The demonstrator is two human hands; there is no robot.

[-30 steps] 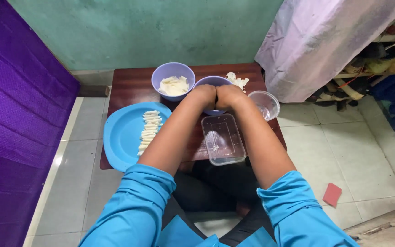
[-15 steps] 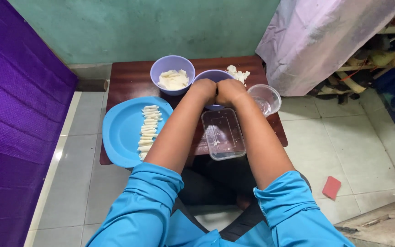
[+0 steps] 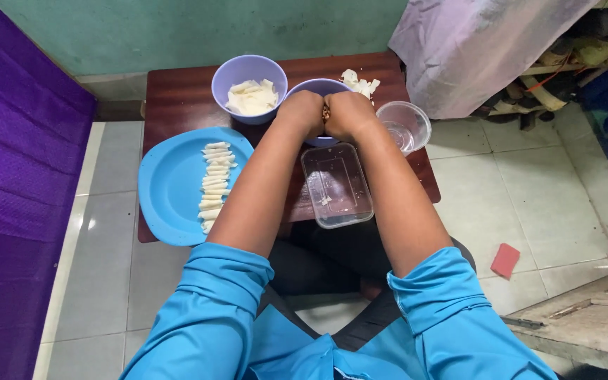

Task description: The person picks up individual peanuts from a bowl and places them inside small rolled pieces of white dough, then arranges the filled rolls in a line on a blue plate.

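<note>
So the setup from where I'm standing: a low dark wooden table (image 3: pixel 177 91) on a tiled floor, with a big blue plate (image 3: pixel 170 190) hanging over the near-left corner. On it there's a neat column of little white rolls (image 3: pixel 212 184), each one lying crosswise, stacked one below the other.

Next down in size, a clear rectangular plastic container (image 3: pixel 336 184) sits just in front of the person, looks empty. Behind it are two purple bowls: the left bowl (image 3: pixel 249 88) holds pale flat pieces, maybe wrappers; the second bowl (image 3: pixel 314 88) is mostly hidden under the hands. A clear round cup (image 3: pixel 404 125) stands at the right edge, and a small heap of white scraps (image 3: pixel 360 82) lies behind.

The actual work: left hand (image 3: pixel 302 112) and right hand (image 3: pixel 350 114) are pressed knuckle to knuckle over that second bowl, fingers curled in tight around a small brownish bit (image 3: pixel 326 111) pinched between them. Can't tell what it is exactly.

My take on doing this well: stay over the bowl so crumbs drop in, press evenly from both sides, and keep the finished rolls lined up straight.
</note>
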